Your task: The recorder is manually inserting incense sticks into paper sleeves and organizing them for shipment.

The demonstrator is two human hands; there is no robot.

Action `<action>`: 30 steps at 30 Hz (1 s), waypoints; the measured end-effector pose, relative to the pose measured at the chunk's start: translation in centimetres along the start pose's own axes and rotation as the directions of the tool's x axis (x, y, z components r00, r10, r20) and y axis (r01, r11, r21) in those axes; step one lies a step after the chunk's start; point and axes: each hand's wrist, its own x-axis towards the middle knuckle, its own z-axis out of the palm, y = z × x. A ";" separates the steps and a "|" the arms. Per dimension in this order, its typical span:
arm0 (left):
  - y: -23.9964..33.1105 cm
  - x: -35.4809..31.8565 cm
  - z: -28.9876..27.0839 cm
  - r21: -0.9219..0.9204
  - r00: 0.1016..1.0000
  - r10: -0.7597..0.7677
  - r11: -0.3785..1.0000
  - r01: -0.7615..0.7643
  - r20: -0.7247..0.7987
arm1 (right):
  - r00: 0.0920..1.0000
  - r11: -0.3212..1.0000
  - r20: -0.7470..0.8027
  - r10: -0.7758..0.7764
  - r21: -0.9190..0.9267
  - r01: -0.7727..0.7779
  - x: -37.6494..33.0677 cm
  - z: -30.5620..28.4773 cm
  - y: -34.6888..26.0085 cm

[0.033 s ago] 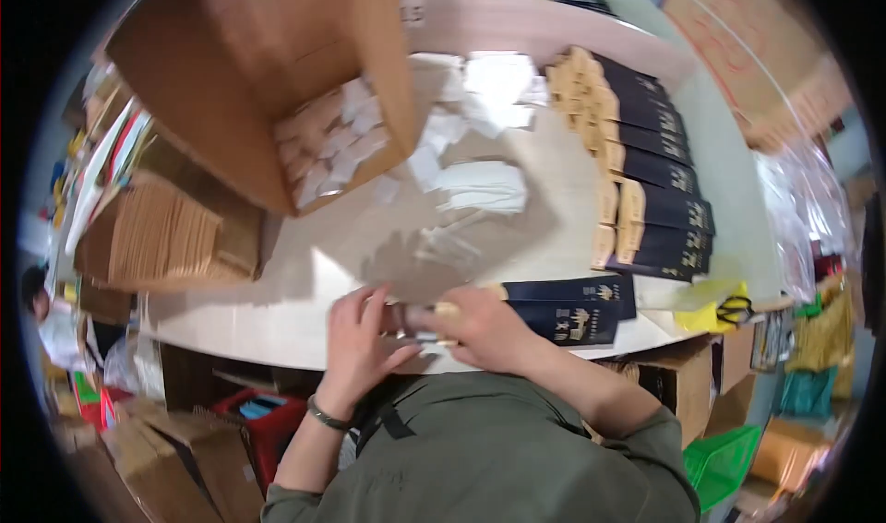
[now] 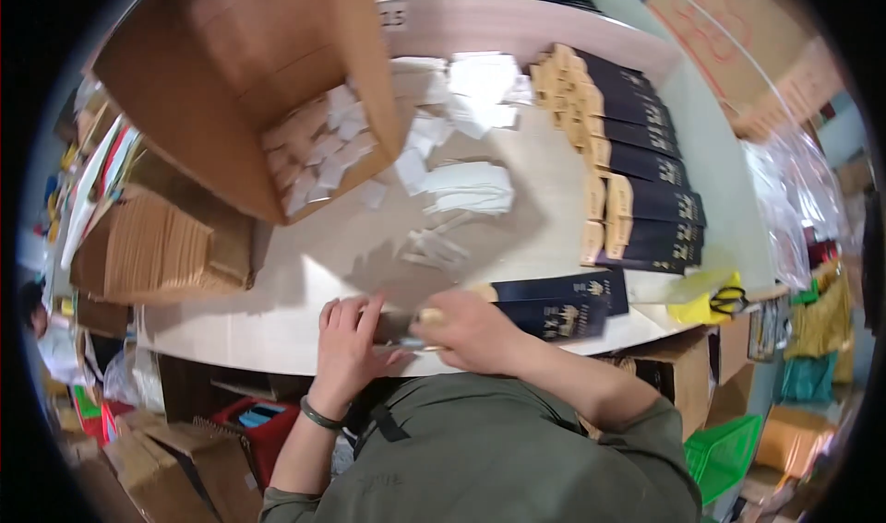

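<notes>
At the table's near edge, my left hand (image 2: 349, 340) curves its fingers and thumb around one end of a blurred grey-brown piece (image 2: 395, 326). Close on its right, my right hand (image 2: 472, 331) is closed at the other end, with a cream-coloured tip (image 2: 430, 316) showing by its fingers. What it grips is mostly hidden. Navy flat packs (image 2: 544, 294) with gold print lie beside and partly behind my right hand. Beyond my hands are small clear-white strips (image 2: 436, 249) and a stack of white slips (image 2: 471, 189).
A tall open carton (image 2: 198, 108) with loose white packets (image 2: 318, 159) leans at the far left. Bundled cardboard (image 2: 157, 251) stands nearer. Rows of navy packs with cream tops (image 2: 637, 168) line the right side. Black-handled scissors (image 2: 729, 299) rest on something yellow (image 2: 699, 311) at the right edge.
The whole view has shifted slightly, so the table's contents sit a little further left. Both hands stay close together at the near edge; the same grey-brown piece remains between them.
</notes>
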 end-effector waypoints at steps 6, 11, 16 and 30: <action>-2.5 -0.1 2.1 -0.148 0.911 -0.322 0.919 0.367 0.256 | 0.746 0.748 0.053 0.663 -0.017 -0.663 1.2 -13.1 7.3; 0.3 -0.7 3.6 -0.736 0.851 -0.221 0.429 0.524 0.477 | 0.941 0.834 -0.049 0.335 -0.449 -0.321 -3.5 -14.9 7.7; 6.5 2.6 5.0 -0.912 0.913 0.262 0.352 0.210 0.312 | 0.926 0.966 0.276 0.258 -0.086 -0.244 -3.9 -5.2 3.2; 0.6 -1.3 1.8 -0.225 0.944 -0.227 0.933 0.281 0.239 | 0.696 0.700 0.086 0.713 -0.141 -0.700 -1.3 -1.7 1.7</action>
